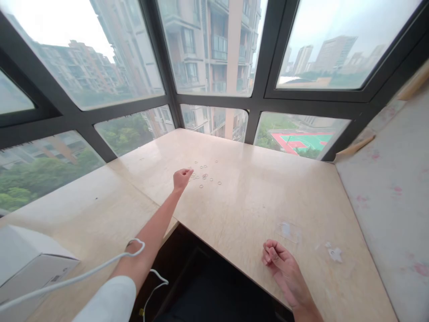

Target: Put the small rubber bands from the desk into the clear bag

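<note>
While the left hand point(182, 179) has its fingers closed together, small rings point(204, 176) lie on the table point(241, 214) just beside it. The right hand point(283, 270) is curled, thumb against fingers; I cannot tell whether either holds something. A clear packet point(286, 230) lies just beyond the right hand.

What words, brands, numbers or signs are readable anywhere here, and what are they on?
No text is readable.
White box: small dark marks on its side, too blurred to read.
Clear flat piece beyond the right hand: pale patch, no legible lettering.
Small rings by the left hand: too small to show any marking.
</note>
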A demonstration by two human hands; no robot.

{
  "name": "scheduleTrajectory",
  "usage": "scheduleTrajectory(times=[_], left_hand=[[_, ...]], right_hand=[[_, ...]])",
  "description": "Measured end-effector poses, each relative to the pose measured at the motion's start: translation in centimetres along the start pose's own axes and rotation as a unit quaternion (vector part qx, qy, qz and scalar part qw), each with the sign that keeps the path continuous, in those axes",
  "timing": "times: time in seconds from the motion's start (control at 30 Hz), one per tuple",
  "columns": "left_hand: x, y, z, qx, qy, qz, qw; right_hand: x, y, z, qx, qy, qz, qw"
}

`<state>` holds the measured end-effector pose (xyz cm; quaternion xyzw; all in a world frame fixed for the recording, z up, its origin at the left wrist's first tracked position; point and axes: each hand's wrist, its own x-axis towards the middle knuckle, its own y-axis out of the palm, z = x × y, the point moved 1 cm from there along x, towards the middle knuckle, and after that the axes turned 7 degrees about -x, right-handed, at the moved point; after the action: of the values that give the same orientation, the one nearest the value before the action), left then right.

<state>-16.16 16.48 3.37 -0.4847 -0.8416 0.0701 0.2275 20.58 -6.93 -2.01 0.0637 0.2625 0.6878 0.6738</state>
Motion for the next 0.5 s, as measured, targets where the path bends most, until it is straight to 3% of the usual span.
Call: scheduleTrajectory(times=[0.23, 0.5], left_hand=[[2.6, -2.7, 3.8, 0.164, -0.011, 0.128, 0.978], [3.9, -2.3, 5.7, 0.261, -0.001, 0.256, 0.931]], right_hand=[[0.5, -0.3, -0.4, 0.017, 0.007, -0.038, 0.999], [0.2, -0.7, -0.8, -0.02, 0.011, -0.007, 1.0]])
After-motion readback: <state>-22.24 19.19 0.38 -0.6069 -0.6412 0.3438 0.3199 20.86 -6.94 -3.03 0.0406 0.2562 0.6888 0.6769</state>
